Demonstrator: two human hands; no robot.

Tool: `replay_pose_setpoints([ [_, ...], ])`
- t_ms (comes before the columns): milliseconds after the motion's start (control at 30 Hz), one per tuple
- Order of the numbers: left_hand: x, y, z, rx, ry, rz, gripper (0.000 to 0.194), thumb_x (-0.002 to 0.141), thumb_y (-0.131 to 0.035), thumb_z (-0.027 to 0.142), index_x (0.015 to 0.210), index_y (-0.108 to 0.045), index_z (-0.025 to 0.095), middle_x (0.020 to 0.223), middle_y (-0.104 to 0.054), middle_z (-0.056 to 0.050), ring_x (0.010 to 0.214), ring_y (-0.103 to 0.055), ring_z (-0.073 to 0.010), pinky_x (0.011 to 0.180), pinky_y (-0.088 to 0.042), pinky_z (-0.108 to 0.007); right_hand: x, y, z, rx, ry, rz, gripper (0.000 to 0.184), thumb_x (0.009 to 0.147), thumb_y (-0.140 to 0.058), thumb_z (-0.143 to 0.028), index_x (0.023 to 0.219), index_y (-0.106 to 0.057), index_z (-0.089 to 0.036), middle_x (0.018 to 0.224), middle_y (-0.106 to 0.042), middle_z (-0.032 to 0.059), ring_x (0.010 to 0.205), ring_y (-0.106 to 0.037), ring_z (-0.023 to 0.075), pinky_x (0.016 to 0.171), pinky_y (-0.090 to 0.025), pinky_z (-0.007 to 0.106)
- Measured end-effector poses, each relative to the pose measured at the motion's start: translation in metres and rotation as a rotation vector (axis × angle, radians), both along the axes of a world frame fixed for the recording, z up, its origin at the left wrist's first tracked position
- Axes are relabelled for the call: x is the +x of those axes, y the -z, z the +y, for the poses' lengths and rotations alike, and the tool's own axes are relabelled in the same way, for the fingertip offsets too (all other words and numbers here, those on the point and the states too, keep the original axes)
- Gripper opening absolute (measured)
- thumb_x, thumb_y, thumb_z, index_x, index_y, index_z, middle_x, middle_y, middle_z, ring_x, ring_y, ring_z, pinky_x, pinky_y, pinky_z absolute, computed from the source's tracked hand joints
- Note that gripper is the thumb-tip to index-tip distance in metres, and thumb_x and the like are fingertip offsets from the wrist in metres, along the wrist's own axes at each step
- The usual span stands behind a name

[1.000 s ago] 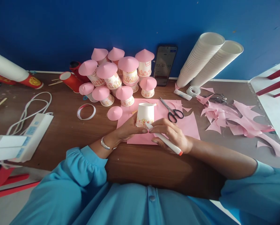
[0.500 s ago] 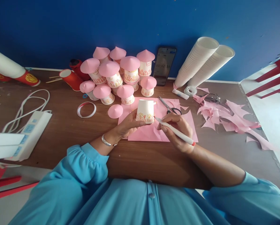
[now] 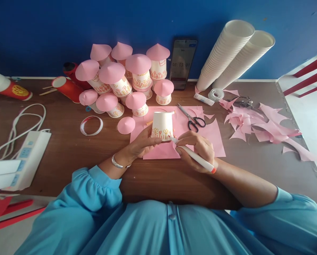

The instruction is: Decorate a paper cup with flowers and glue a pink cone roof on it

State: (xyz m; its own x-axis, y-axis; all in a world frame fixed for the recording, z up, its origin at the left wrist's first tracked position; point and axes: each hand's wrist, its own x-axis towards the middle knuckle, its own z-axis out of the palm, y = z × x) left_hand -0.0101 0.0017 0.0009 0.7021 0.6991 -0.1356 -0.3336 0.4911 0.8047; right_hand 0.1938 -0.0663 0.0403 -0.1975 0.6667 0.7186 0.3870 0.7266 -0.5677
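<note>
In the head view, my left hand (image 3: 141,143) is closed around the lower part of a white paper cup (image 3: 162,122), held upside down. Yellow and red flowers are drawn along the cup's rim. A white marker with a red end (image 3: 197,157) is gripped in my right hand (image 3: 199,148), its tip at the right side of the drawn band. Pink paper sheets (image 3: 163,152) lie beneath both hands. Black-handled scissors (image 3: 191,118) rest on the sheets behind my right hand. Left of the cup lies a loose pink paper cone (image 3: 126,125).
Several decorated cups with pink cone roofs (image 3: 115,73) stand behind. A phone (image 3: 184,63) showing a timer leans on the wall, beside tall paper cup stacks (image 3: 224,53). Pink scraps (image 3: 267,124) lie right, a tape ring (image 3: 91,126) and power strip (image 3: 32,156) left.
The marker tip has shifted slightly left, closer against the cup's decorated band. My view has tilted and moved a little; the cup remains in my left hand.
</note>
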Motion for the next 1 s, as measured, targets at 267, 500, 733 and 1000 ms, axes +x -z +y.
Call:
replay_pose_setpoints([
  [267,-0.0012,0.0006,0.0002,0.03,0.006,0.016,0.037,0.08,-0.081,0.025,0.115,-0.072,0.019,0.108,-0.076,-0.007,0.102,-0.072,-0.0219,0.094,-0.057,-0.034,-0.0012,-0.0004,0.0006,-0.001,-0.009,-0.027,0.018,0.09,-0.062,-0.008,0.103,-0.059,-0.021,0.081,-0.07,0.0032,0.069,-0.068,0.0157,0.058,-0.057,0.028],
  [500,-0.0001,0.0001,0.0002,0.05,0.03,-0.011,0.042,0.081,-0.08,0.026,0.122,-0.07,0.02,0.114,-0.075,-0.009,0.108,-0.071,-0.0239,0.096,-0.056,-0.035,-0.0013,0.0006,0.0003,-0.023,-0.008,-0.046,0.019,0.09,-0.062,-0.009,0.104,-0.059,-0.022,0.082,-0.07,0.0024,0.07,-0.07,0.0162,0.058,-0.056,0.027],
  [733,-0.0007,-0.0004,-0.0005,0.031,0.026,0.014,0.042,0.079,-0.082,0.027,0.118,-0.071,0.02,0.112,-0.076,-0.008,0.106,-0.071,-0.0241,0.096,-0.055,-0.036,-0.0012,0.0007,0.0005,-0.032,-0.006,-0.05,0.022,0.089,-0.063,-0.008,0.105,-0.059,-0.022,0.081,-0.07,0.0021,0.071,-0.07,0.0174,0.058,-0.056,0.028],
  [1000,-0.0013,-0.0025,0.0002,0.01,0.027,0.038,0.046,0.077,-0.084,0.028,0.12,-0.069,0.019,0.111,-0.076,-0.009,0.106,-0.071,-0.0256,0.099,-0.054,-0.04,0.0001,0.003,0.0002,-0.032,0.036,-0.04,0.021,0.088,-0.064,-0.007,0.102,-0.059,-0.022,0.079,-0.067,0.0021,0.069,-0.068,0.0166,0.058,-0.055,0.028],
])
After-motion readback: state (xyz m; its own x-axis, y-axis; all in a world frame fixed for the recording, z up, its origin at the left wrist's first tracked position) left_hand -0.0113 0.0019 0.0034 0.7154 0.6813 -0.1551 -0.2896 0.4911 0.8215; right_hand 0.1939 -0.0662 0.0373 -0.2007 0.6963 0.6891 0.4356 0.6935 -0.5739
